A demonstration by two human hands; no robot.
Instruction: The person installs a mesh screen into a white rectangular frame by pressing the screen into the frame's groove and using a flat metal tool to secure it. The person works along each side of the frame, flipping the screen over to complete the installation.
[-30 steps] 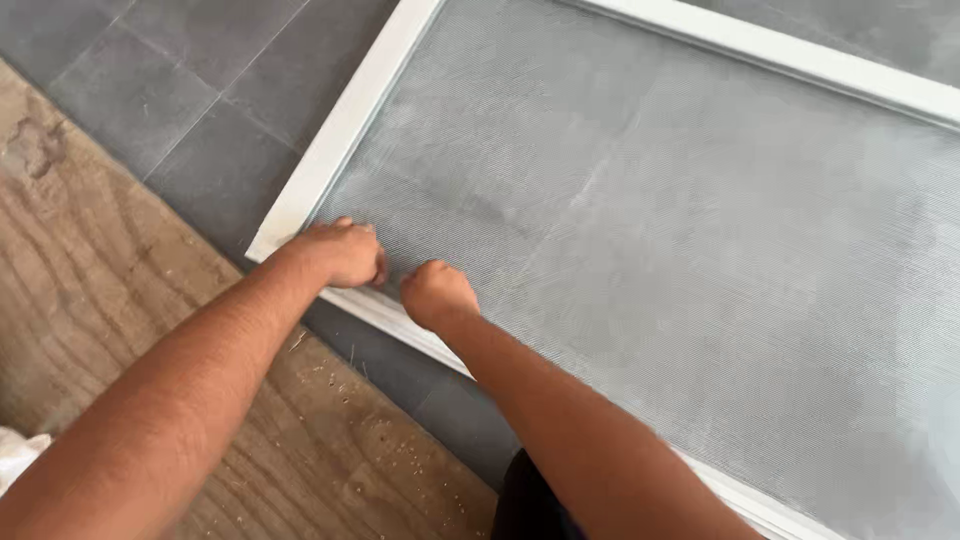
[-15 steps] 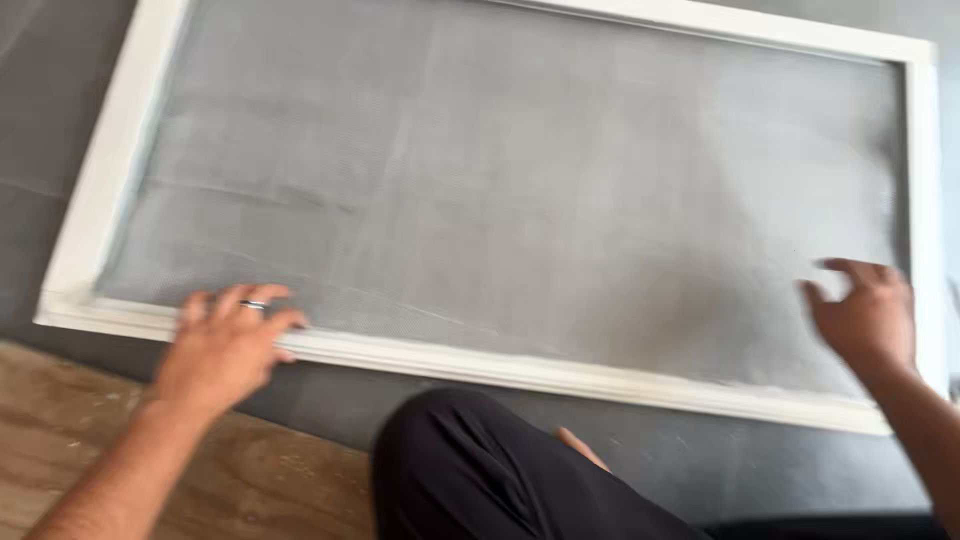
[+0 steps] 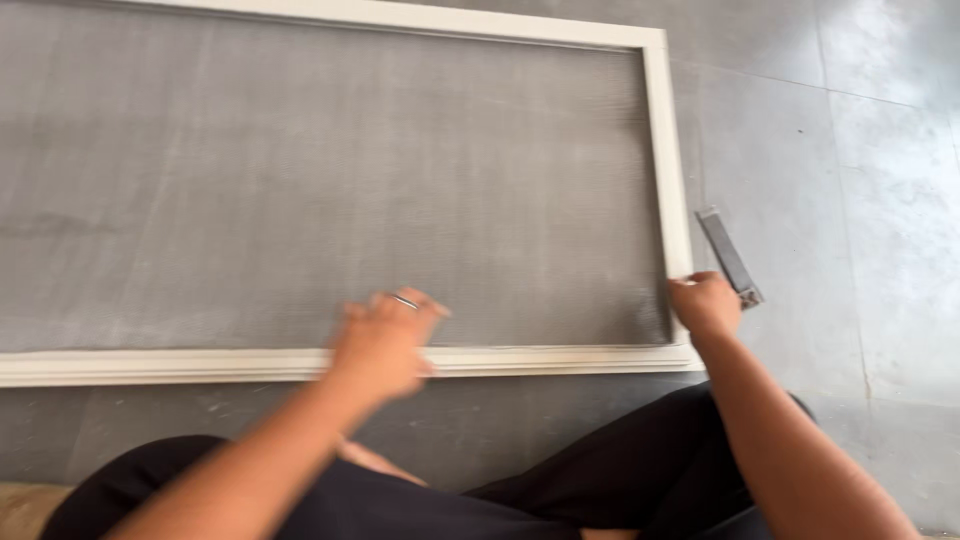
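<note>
Nearest the camera are the person's legs in black trousers (image 3: 600, 490), folded on the grey tiled floor (image 3: 880, 180).

Just beyond them, the left hand (image 3: 385, 345) lies palm down over the near rail of a white window screen frame (image 3: 150, 365). Its fingers (image 3: 425, 305) are loosely spread and reach forward onto the grey mesh (image 3: 350, 180); one of them wears a ring (image 3: 405, 301). The hand is blurred, so whether the fingertips press the mesh or only hover over it cannot be told. It grips nothing.

The right hand (image 3: 705, 305) sits at the frame's near right corner, where the right rail meets the near rail. Its fingers are curled in together, knuckles up, resting against the white rail; whether they pinch anything inside the fist cannot be told.

Just beside that hand, on the floor outside the frame, lies a narrow flat grey tool (image 3: 728, 255), angled away from the rail, its near end next to the knuckles.

Farther off, the screen lies flat on the floor, the mesh filling the frame to the far rail at the top of the view.
</note>
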